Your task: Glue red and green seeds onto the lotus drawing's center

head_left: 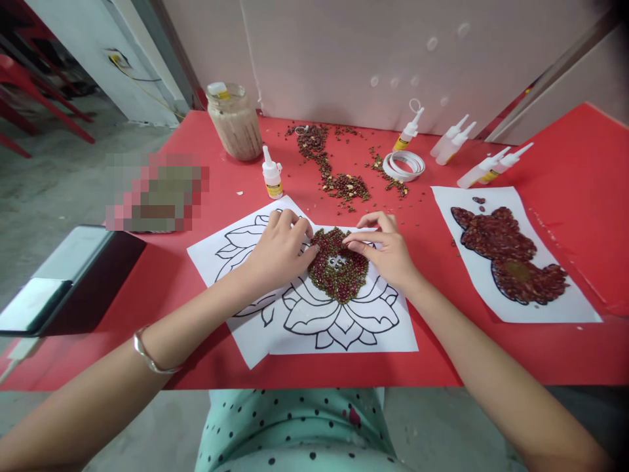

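L hand, R hand at bean patch, flower dwg underneath.

Perhaps a room in a home: bare grey floor, red chair, wired wall socket.

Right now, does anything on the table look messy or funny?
Yes. Loose red and green beans lie scattered on the red table behind the drawings, outside any container, so they look spilled, though maybe they were put there on purpose. The left paper also sits crooked, overlapping with the straighter lotus paper.
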A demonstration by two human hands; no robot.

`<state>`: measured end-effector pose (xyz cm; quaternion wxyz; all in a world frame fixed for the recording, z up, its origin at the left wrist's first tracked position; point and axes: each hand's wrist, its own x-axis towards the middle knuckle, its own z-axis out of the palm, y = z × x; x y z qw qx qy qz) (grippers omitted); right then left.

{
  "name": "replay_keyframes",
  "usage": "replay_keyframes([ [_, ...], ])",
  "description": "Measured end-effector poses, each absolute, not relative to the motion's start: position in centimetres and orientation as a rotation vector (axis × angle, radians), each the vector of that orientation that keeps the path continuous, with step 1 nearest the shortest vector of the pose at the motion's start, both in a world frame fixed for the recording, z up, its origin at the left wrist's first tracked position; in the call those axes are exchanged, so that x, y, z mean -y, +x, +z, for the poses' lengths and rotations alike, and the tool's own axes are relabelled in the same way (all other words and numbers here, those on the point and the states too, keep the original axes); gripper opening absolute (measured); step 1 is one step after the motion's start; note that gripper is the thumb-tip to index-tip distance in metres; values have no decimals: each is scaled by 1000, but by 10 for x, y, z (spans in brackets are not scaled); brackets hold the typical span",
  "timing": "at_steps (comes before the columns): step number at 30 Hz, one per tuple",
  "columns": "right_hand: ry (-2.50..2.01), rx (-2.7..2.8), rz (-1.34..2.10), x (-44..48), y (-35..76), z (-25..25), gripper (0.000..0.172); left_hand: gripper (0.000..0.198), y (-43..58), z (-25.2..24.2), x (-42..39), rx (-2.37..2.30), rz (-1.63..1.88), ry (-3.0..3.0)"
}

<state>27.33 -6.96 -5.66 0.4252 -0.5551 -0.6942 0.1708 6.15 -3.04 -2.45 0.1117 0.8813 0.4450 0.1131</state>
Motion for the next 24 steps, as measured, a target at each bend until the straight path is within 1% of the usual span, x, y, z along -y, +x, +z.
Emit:
replay_keyframes([
  [4,-1400,1853,423,65,263,-61,12,16,51,-28,28,-1297,341,2516],
  [11,-1428,1873,418,64,262,-62,12,12,47,-28,29,-1254,401,2512],
  [24,-1410,1907,353,65,260,-62,12,14,47,-26,29,-1276,363,2505],
])
